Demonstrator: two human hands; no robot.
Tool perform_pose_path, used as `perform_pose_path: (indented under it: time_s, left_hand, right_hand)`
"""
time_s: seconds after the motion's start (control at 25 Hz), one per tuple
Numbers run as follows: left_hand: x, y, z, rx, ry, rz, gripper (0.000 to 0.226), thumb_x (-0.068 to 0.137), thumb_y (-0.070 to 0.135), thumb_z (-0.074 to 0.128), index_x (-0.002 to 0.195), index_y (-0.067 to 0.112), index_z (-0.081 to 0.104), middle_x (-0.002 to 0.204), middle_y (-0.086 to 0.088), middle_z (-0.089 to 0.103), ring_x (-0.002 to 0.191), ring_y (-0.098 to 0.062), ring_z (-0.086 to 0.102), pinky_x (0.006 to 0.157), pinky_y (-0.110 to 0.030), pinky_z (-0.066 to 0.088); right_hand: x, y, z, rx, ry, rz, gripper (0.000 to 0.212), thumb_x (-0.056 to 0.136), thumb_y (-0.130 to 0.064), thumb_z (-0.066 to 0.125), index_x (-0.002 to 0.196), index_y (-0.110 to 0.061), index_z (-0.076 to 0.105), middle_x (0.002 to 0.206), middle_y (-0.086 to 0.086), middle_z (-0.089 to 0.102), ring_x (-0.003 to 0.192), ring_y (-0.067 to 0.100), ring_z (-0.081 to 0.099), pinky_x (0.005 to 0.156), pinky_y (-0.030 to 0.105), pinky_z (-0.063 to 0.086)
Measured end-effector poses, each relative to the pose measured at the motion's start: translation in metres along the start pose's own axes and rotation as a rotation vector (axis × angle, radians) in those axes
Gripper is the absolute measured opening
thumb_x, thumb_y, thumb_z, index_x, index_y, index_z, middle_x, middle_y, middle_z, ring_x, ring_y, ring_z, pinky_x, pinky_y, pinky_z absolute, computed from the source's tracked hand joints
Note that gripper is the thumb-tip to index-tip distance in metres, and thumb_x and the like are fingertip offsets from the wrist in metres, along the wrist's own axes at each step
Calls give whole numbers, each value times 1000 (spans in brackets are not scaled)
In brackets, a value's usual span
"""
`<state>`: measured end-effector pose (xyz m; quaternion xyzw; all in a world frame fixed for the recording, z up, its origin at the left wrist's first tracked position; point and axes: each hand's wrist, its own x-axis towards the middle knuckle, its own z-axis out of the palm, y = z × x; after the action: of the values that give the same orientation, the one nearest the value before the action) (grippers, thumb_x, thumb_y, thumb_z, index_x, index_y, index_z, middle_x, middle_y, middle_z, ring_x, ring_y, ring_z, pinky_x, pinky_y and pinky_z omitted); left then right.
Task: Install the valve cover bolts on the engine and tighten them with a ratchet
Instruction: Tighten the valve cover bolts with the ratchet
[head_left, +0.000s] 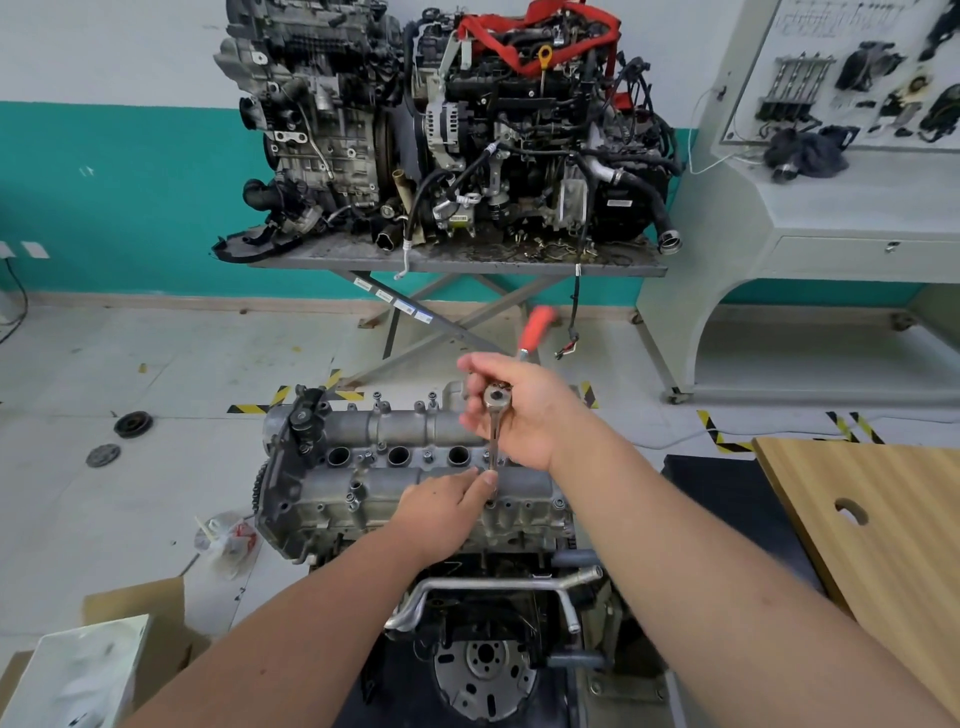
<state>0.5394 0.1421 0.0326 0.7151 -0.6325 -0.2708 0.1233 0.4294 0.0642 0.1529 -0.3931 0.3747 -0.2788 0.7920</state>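
My right hand grips the ratchet head, extension upright over a near-edge bolt hole on the valve cover; my left hand pinches its lower end, nearer the hole.

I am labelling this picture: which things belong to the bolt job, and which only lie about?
Job: engine, ratchet gripped by right hand, left hand steadying its extension.

Lying about: wooden board, cardboard box, pulley on floor.
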Motion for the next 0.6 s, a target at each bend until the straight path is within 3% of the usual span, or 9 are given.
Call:
perform_pose_path:
  time_s: [0.08,0.2,0.28,0.32,0.4,0.48,0.52,0.6]
  left_hand:
    - [1,1,0,-2,7,-11,59,103,56,14,137,29,55,134,-2,62,124,-24,55,104,-43,37]
    - [0,0,4,16,35,6,60,104,52,13,127,20,59,131,-9,62,118,-29,56,100,-44,39]
    - [-1,-2,5,5,73,27,56,105,48,16,95,17,62,109,-12,67,105,-34,59,84,-41,41]
    - [-2,-2,5,3,78,27,53,105,47,16,76,22,53,88,-7,65,96,-36,59,75,-39,37]
    - [-5,1,4,-20,69,19,48,104,48,16,64,28,34,63,4,47,82,-36,56,68,-38,29]
    - [-5,1,3,-23,67,39,47,104,49,16,66,32,36,73,2,58,85,-33,58,73,-38,33]
    - [-5,-1,3,-21,59,53,46,105,50,16,72,34,45,92,-2,68,94,-30,61,81,-40,38]
    - [-4,-2,2,-4,32,42,52,104,54,14,109,35,62,129,-5,65,114,-26,59,100,-44,38]
  right_hand:
    - [2,12,6,213,156,-114,15,99,-21,58,93,-15,69,58,-6,54,53,10,55,70,29,46]
    - [3,27,16,228,338,-233,24,101,-27,55,85,-22,72,54,-8,51,65,10,51,81,31,36]
    - [1,32,22,245,432,-303,26,101,-31,54,83,-22,72,54,-9,51,65,10,47,79,29,35]
    - [1,35,24,248,471,-325,27,101,-32,54,82,-22,71,54,-10,52,64,10,47,77,29,36]
    - [-1,36,27,250,492,-343,29,101,-33,54,79,-20,68,54,-10,53,61,9,50,76,29,39]
    - [-2,34,27,234,473,-330,27,101,-30,54,81,-15,64,52,-7,54,53,10,52,70,31,43]
    - [-3,30,27,167,454,-291,24,101,-28,54,83,-14,61,50,-6,54,48,10,51,66,31,44]
    - [-4,16,26,-31,365,-157,19,100,-24,53,85,-14,55,48,-6,52,41,11,47,63,32,43]
